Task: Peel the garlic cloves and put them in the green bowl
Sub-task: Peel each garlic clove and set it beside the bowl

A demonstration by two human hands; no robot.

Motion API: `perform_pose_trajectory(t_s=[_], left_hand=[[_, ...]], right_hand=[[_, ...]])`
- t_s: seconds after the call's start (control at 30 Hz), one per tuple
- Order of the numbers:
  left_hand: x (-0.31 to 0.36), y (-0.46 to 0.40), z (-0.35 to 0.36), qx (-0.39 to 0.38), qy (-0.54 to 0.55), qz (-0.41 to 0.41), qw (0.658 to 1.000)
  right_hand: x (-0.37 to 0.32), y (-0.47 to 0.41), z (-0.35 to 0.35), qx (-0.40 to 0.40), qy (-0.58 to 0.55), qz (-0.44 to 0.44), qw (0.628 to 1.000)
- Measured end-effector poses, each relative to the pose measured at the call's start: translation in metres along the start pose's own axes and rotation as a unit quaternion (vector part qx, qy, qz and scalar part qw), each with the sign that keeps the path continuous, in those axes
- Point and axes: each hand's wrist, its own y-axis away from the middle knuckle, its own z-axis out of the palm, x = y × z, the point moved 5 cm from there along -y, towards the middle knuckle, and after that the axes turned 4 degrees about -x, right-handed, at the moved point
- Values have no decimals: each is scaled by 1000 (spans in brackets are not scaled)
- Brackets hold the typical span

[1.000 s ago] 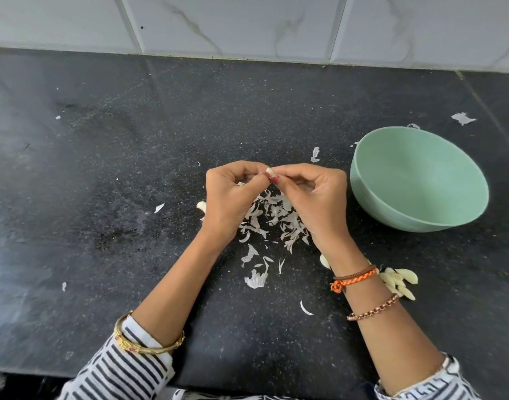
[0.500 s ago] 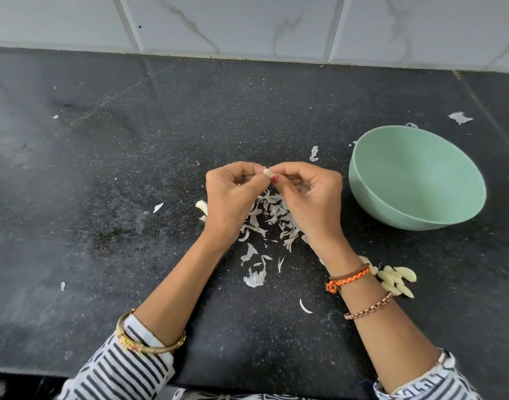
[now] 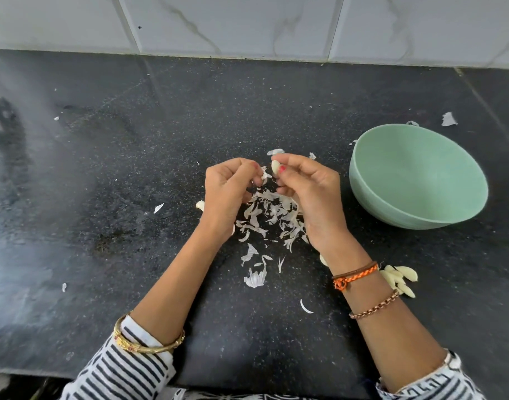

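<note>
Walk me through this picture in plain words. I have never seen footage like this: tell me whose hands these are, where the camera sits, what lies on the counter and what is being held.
There is no machine here. A person wears one wide-angle camera on the head, looking forward and down, so the two arms reaching in from below are their own.

The right hand pinches a peeled garlic clove at its fingertips. The left hand pinches a scrap of papery skin.

Under the hands, on the black counter, lies a pile of torn garlic skins. The green bowl stands to the right; nothing shows inside it. A small heap of peeled cloves lies on the counter beside the right wrist, not in the bowl. One more clove peeks out left of the left hand.
</note>
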Motion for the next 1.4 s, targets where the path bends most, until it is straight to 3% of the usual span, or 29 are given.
perform_pose_trajectory(t_s=[0.3,0.47,0.7,1.03,1.4], left_hand=[[2,1,3,-16,-90,91,992],[3,1,2,-16,-100,93,991],[7,-1,5,-69,-122,172,975],[6,-1,11,-131,-160,160,965],[6,6,15,-102,-220,181,953]], right_hand=[[-3,-1,-5,26,14,-14,999],[-2,-1,-6,24,26,-28,999],[-1,-1,-8,16,36,-35,999],[-4,0,-6,-3,-7,-26,1000],[6,-3,-10,48,-10,13,999]])
